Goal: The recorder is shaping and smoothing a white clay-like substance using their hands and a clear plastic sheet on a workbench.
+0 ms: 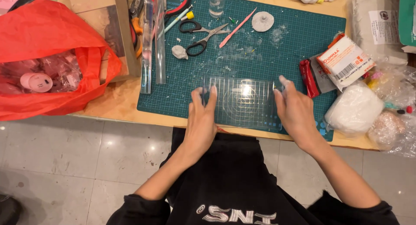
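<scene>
Head cam: my left hand (201,121) & right hand (295,112) gripped opposite short edges of the clear gridded acrylic plate (240,101), flat on the green cutting mat (260,56) near its front edge. Fingertips blurred; couldn't tell what's under the plate.

light: bright, even, from above me | glare: white hotspot on the clear gridded plate (242,101) and sheen on the floor tiles (65,151) | shadows: soft, faint | blur: my fingertips (284,83) smeared by motion | edges: slight wide-angle bend | focus: otherwise sharp
</scene>
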